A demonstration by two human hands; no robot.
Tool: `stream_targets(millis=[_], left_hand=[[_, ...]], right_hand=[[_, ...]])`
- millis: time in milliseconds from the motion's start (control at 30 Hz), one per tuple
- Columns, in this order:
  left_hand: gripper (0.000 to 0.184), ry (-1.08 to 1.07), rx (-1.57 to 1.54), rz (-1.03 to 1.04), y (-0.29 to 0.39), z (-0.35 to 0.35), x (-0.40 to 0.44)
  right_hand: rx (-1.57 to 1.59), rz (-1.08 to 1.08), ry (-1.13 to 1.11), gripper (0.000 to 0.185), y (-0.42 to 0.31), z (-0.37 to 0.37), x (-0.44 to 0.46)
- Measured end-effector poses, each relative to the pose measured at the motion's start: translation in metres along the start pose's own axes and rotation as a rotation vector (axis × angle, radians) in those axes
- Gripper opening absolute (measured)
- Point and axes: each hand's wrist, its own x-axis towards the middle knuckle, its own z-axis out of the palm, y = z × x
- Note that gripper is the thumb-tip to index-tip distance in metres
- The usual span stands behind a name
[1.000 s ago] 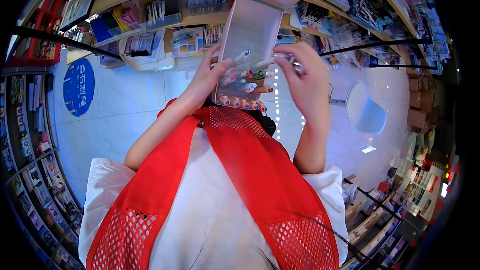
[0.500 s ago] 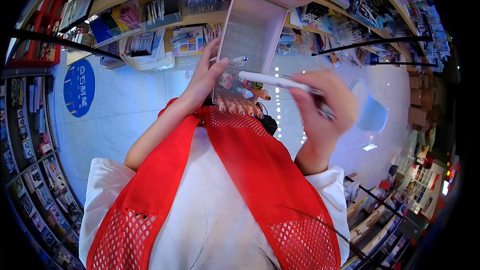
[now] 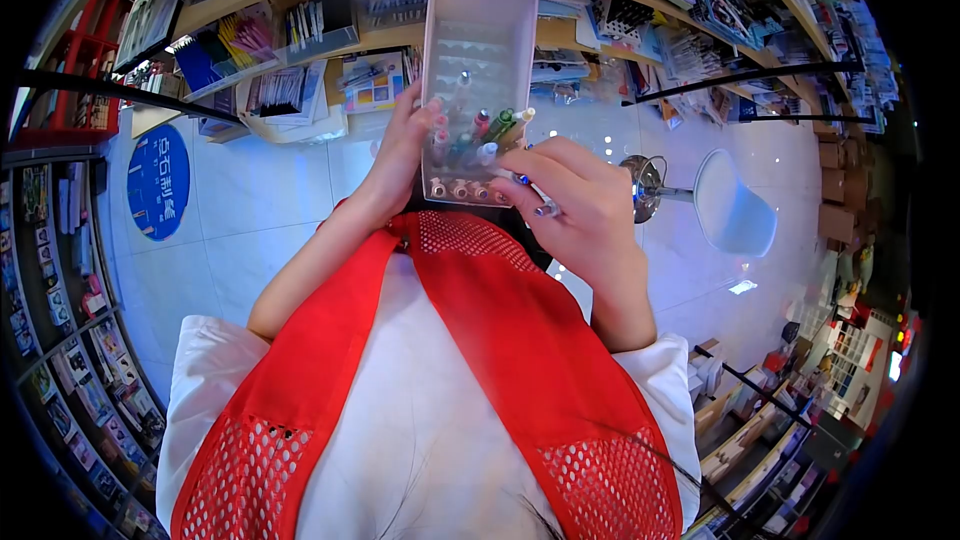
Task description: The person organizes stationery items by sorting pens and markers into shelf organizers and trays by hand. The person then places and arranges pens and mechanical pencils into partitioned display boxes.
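Note:
A pale pink display box (image 3: 480, 15) with its lid raised is in front of my chest. My left hand (image 3: 398, 155) is wrapped round the box's left side, thumb at the rim. Several pens with coloured caps, among them a green pen (image 3: 501, 126), stand in the near half of the box. The far half shows rows of bare slots and a lone pen (image 3: 464, 78). At the near right corner my right hand (image 3: 582, 195) pinches a slim pen (image 3: 545, 209), and its fingertips are close to the standing pens. Whether it holds a second one is unclear.
Shelves (image 3: 390, 37) full of pens and stationery run across the front. A white chair (image 3: 730, 202) stands on the tiled floor (image 3: 260, 180) to the right. Racks of small goods (image 3: 70, 320) line the left side, and a blue floor sticker (image 3: 158, 183) lies nearby.
My right hand has come down and left to the box's near corner with the pen. The box has swung more upright in view, and its lid has moved up and left.

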Motion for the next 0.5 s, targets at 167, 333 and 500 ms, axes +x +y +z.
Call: stream_targets(millis=[167,333,500], left_hand=[[0.065,0.031,0.163,0.154,-0.001,0.001,-0.004],[0.065,0.037,0.308,0.251,0.01,0.008,-0.01],[0.066,-0.002,0.333,0.342,0.007,0.004,-0.011]], right_hand=[[-0.183,0.208,-0.267,0.021,-0.005,-0.013,0.001],[0.108,0.316,-0.011,0.024,-0.018,-0.034,-0.001],[0.128,-0.025,0.473,0.04,-0.003,-0.057,-0.015]])
